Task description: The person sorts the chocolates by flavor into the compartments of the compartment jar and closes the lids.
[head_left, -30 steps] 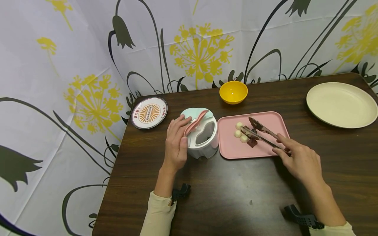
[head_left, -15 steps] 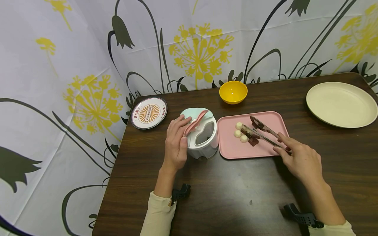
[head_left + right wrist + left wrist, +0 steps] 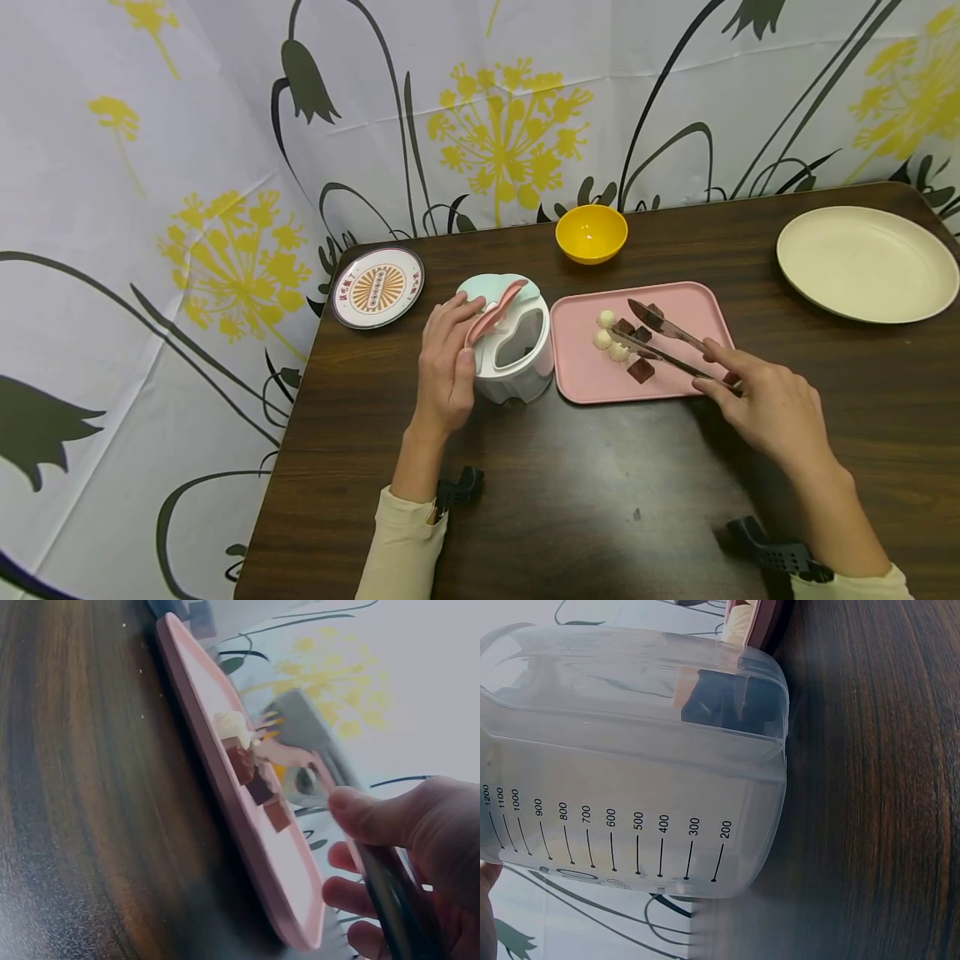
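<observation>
My left hand point(image 3: 447, 358) lies over the left side of a clear storage container point(image 3: 517, 383) and holds its raised pink lid flap point(image 3: 497, 313) between thumb and fingers. A dark shape point(image 3: 735, 703) shows through the container's marked wall. My right hand point(image 3: 772, 408) holds metal tongs point(image 3: 678, 360), their arms spread, over a pink tray point(image 3: 585, 387). Beneath the tongs are several brown chocolate-like cubes point(image 3: 641, 371) and a few cream-coloured round pieces point(image 3: 603, 339). Motion blurs the tong tips in the right wrist view, and they appear to hold nothing.
At the back stands a yellow bowl point(image 3: 592, 235). A large cream plate point(image 3: 870, 265) is at the far right, and a small patterned plate point(image 3: 377, 287) at the left. A flowered cloth point(image 3: 360, 150) hangs behind the dark wooden table point(image 3: 555, 500).
The tongs have shifted slightly left and toward me since half a second ago. More brown cubes now show around and between their arms. My left hand and the container stay in place.
</observation>
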The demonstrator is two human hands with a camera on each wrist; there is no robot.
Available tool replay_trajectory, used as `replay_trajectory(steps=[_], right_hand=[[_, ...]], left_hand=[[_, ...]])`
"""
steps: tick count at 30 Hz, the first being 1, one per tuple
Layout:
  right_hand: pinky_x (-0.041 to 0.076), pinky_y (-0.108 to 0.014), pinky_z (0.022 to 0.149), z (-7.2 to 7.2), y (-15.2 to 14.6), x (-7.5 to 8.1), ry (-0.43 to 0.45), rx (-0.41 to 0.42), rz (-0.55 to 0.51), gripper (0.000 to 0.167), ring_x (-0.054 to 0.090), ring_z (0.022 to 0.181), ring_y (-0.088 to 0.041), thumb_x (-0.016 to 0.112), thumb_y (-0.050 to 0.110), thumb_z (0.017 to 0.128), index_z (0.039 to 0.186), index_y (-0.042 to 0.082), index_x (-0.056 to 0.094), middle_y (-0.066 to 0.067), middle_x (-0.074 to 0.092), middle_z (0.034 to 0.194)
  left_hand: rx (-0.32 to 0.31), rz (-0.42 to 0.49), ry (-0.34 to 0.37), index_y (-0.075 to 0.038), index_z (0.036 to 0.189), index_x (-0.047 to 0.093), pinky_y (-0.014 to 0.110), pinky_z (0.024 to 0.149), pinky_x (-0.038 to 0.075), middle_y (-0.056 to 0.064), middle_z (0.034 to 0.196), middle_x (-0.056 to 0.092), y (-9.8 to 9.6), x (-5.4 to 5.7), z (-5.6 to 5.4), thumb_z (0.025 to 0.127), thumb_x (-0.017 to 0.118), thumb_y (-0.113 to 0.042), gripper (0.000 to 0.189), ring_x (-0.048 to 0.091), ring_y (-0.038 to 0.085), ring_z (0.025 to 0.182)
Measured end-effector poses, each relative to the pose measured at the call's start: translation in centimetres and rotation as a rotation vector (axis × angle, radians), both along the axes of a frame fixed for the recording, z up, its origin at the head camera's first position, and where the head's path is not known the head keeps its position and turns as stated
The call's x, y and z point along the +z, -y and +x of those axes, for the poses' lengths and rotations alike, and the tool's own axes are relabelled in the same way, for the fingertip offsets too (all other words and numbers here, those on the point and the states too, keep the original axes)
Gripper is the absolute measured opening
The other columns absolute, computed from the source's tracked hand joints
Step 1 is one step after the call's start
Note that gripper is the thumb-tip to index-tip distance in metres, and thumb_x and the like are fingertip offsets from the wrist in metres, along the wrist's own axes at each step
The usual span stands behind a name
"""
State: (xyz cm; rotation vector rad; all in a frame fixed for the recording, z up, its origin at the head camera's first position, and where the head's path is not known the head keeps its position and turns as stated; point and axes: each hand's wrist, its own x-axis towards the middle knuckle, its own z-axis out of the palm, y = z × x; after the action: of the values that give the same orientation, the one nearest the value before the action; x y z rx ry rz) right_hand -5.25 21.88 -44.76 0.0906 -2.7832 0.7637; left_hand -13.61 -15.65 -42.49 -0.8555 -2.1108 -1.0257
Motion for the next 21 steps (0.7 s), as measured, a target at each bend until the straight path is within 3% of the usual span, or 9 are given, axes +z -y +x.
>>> replay_trajectory(steps=[7,16,21], right_hand=[[0.028,-0.033,0.047,-0.2,-0.3,-0.6,0.059,-0.030,-0.011,0.052,0.047,0.053,-0.018,0.078,0.028,0.083,0.131,0.015,0.064,-0.007,0.070,0.079],[0.027,-0.035,0.049,-0.2,-0.4,-1.0,0.080,-0.049,-0.003,0.052,0.041,0.054,-0.019,0.078,0.029,0.083,0.132,0.017,0.064,-0.001,0.062,0.068],[0.027,-0.037,0.049,-0.2,-0.5,-1.0,0.075,-0.061,0.004,0.050,0.039,0.054,-0.021,0.078,0.029,0.083,0.130,0.017,0.065,-0.008,0.065,0.070]], left_hand=[[0.000,0.006,-0.013,-0.002,0.114,0.068,0.057,0.112,0.019,0.011,0.130,0.061,0.0,-0.1,-0.1,0.098,0.031,-0.033,0.051,0.046,0.035,0.131],[0.001,0.007,-0.018,-0.002,0.114,0.068,0.057,0.112,0.020,0.012,0.130,0.061,0.0,0.0,-0.1,0.098,0.031,-0.033,0.051,0.046,0.035,0.131],[-0.005,0.007,-0.014,-0.002,0.114,0.068,0.056,0.112,0.020,0.012,0.130,0.061,0.0,0.0,-0.1,0.098,0.031,-0.032,0.050,0.046,0.035,0.131]])
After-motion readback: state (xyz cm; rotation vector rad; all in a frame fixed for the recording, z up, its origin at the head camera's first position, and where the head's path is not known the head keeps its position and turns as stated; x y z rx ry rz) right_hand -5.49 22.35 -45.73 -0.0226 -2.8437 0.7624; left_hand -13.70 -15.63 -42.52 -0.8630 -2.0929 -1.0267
